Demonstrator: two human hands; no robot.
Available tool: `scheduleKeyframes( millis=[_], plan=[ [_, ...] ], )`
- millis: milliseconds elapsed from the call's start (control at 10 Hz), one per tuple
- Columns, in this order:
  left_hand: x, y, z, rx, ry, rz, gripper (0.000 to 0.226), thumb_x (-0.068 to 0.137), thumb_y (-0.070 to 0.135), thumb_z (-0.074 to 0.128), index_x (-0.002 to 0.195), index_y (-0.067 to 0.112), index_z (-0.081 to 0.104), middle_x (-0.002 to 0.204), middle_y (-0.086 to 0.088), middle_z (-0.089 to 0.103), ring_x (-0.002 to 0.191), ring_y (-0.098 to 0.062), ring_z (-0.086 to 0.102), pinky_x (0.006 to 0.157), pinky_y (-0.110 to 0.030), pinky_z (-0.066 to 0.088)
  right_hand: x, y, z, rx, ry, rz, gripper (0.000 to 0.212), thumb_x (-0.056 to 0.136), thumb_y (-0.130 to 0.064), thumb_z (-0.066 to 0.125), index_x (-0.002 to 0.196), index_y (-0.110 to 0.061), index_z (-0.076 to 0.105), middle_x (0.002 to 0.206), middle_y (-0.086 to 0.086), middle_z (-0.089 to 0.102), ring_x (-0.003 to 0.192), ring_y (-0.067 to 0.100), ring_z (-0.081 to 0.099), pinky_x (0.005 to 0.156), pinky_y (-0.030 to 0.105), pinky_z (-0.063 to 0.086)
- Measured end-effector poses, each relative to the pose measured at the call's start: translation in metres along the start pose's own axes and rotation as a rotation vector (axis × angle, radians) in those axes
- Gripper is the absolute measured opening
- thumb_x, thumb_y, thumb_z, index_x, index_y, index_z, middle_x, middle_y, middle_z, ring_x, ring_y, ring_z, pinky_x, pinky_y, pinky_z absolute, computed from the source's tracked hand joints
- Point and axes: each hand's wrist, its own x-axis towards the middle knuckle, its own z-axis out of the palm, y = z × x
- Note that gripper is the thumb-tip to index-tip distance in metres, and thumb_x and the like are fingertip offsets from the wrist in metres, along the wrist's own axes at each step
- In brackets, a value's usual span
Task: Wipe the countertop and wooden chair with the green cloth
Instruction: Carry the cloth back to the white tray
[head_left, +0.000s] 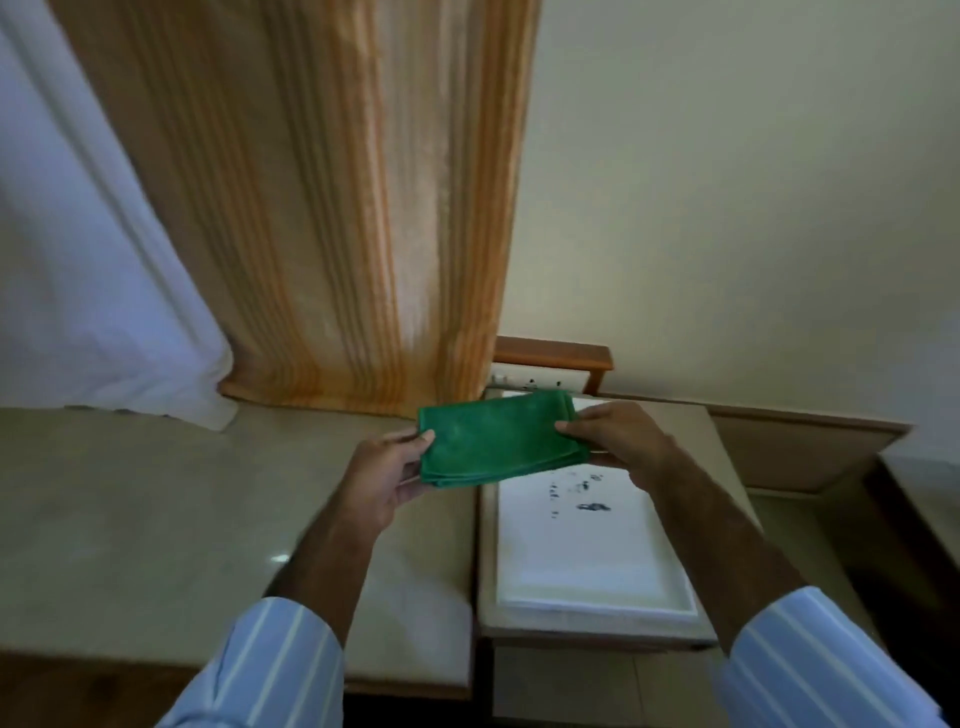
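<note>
A folded green cloth (498, 439) is held flat in the air between both hands, above the seam where two surfaces meet. My left hand (387, 480) pinches its left edge, thumb on top. My right hand (618, 441) grips its right edge. Below on the left lies a glossy beige stone countertop (156, 519). No wooden chair can be made out for certain; a wooden-framed piece (553, 353) shows behind the cloth against the wall.
A low beige table (727, 457) with a white panel (582, 551) bearing dark marks sits under my right forearm. An orange striped curtain (337, 234) and a white curtain (78, 286) hang down to the counter. A switch plate (524, 384) is on the wall.
</note>
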Motion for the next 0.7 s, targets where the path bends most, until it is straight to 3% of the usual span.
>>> scheduleKeyframes(
  millis=[200, 300, 400, 500, 600, 700],
  plan=[
    [0.022, -0.060, 0.065, 0.220, 0.002, -0.055, 0.015, 0.089, 0.009, 0.072, 0.105, 0.011, 0.073, 0.085, -0.007, 0.080, 0.071, -0.020, 0.078, 0.054, -0.025, 0.058, 0.006, 0.078, -0.055, -0.386, 0.183, 0.079, 0.032, 0.086, -0.023, 0.088, 0.107, 0.002, 0.082, 0.103, 0.020, 0.081, 0.095, 0.033, 0.080, 0.095, 0.047, 0.065],
    [0.032, -0.088, 0.077, 0.409, 0.048, 0.002, 0.019, 0.084, 0.010, 0.078, 0.103, 0.008, 0.075, 0.085, -0.006, 0.079, 0.069, -0.018, 0.077, 0.056, -0.023, 0.059, 0.002, 0.110, -0.064, -0.556, 0.208, 0.095, 0.034, 0.086, -0.032, 0.087, 0.107, -0.006, 0.084, 0.103, 0.012, 0.082, 0.089, 0.022, 0.077, 0.091, 0.034, 0.062],
    [0.039, -0.110, 0.082, 0.621, 0.045, 0.082, 0.016, 0.082, 0.015, 0.081, 0.096, 0.008, 0.079, 0.089, -0.008, 0.080, 0.075, -0.018, 0.077, 0.063, -0.027, 0.061, -0.001, 0.132, -0.063, -0.575, 0.247, 0.113, 0.034, 0.086, -0.030, 0.087, 0.111, -0.008, 0.081, 0.107, 0.009, 0.081, 0.083, 0.016, 0.072, 0.083, 0.028, 0.061],
    [0.044, -0.118, 0.085, 0.878, 0.043, 0.180, 0.018, 0.081, 0.023, 0.081, 0.092, 0.009, 0.080, 0.089, -0.004, 0.079, 0.081, -0.018, 0.074, 0.078, -0.032, 0.060, -0.002, 0.142, -0.060, -0.552, 0.290, 0.128, 0.039, 0.086, -0.022, 0.087, 0.121, -0.007, 0.076, 0.116, 0.013, 0.078, 0.101, 0.025, 0.076, 0.096, 0.040, 0.064],
    [0.047, -0.113, 0.089, 1.107, 0.062, 0.308, 0.025, 0.083, 0.029, 0.079, 0.100, 0.011, 0.075, 0.098, -0.004, 0.078, 0.084, -0.016, 0.069, 0.075, -0.024, 0.052, -0.001, 0.139, -0.061, -0.706, 0.242, 0.096, 0.044, 0.090, -0.022, 0.082, 0.130, -0.011, 0.068, 0.126, 0.012, 0.075, 0.110, 0.026, 0.074, 0.100, 0.040, 0.061],
    [0.052, -0.082, 0.102, 1.220, 0.032, 0.496, 0.042, 0.088, 0.042, 0.072, 0.121, 0.017, 0.066, 0.120, -0.003, 0.071, 0.104, -0.018, 0.066, 0.087, -0.028, 0.053, 0.002, 0.110, -0.072, -0.807, 0.198, -0.065, 0.060, 0.094, -0.038, 0.078, 0.144, -0.014, 0.056, 0.141, 0.010, 0.066, 0.127, 0.027, 0.064, 0.108, 0.039, 0.052]
  ],
)
